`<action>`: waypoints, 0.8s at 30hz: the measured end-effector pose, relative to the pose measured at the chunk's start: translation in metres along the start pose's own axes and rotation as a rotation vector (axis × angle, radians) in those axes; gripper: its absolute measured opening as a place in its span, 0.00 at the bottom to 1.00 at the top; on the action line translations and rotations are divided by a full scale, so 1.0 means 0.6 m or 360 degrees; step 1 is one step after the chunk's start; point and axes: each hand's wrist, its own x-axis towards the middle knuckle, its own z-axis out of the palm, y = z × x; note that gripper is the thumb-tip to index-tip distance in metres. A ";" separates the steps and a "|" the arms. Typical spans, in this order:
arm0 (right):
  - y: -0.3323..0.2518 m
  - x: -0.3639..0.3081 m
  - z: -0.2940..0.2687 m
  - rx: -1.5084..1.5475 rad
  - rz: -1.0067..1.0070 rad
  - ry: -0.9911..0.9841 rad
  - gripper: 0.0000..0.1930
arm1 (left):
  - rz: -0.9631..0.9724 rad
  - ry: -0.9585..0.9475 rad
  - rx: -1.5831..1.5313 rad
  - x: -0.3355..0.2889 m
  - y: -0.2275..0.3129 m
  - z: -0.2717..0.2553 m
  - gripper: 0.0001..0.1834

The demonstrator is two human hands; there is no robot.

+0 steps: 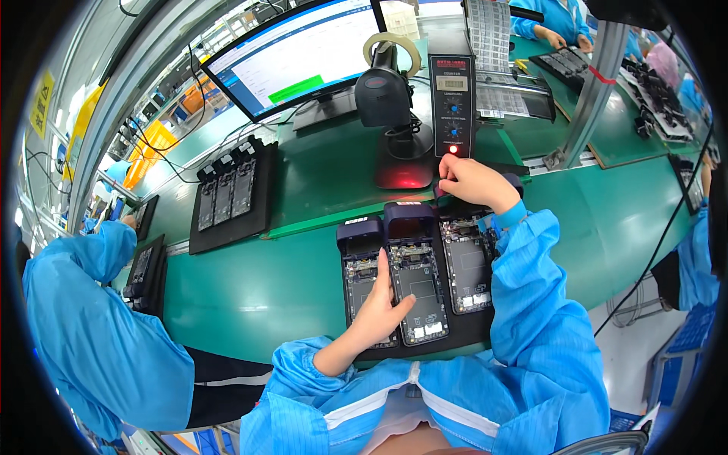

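I see the left hand [375,312] with thumb and forefinger spread wide, touching the middle handheld unit [423,292], which lies open-faced on a black tray [472,327] between two similar units. The right hand [482,184] has its fingers drawn narrow at the right-hand unit's [464,262] top end, just below the counter box [453,102]; I cannot tell whether they grip anything.

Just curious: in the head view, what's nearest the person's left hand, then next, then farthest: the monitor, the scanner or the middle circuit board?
1. Middle circuit board: beneath the thumb of the left hand.
2. Scanner: ahead of the hand.
3. Monitor: farther ahead, off to the left.
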 end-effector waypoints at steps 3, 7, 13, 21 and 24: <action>-0.026 -0.011 -0.030 0.0155 -0.0053 0.0180 0.08 | 0.0066 -0.0046 0.0497 0.003 -0.013 -0.014 0.47; -0.118 -0.064 -0.113 0.0457 -0.0190 0.0239 0.07 | 0.0202 0.0126 0.0492 -0.005 0.035 0.003 0.46; -0.141 -0.109 -0.146 0.1593 -0.0563 0.0018 0.08 | -0.0357 -0.0648 -0.0238 0.050 0.027 0.076 0.35; 0.099 -0.032 -0.109 0.0608 0.0610 0.1581 0.17 | -0.0395 -0.0640 -0.0343 0.065 -0.012 0.091 0.18; 0.076 -0.015 -0.089 0.0851 0.0532 0.1532 0.16 | -0.0359 -0.0684 -0.0123 0.063 0.008 0.085 0.20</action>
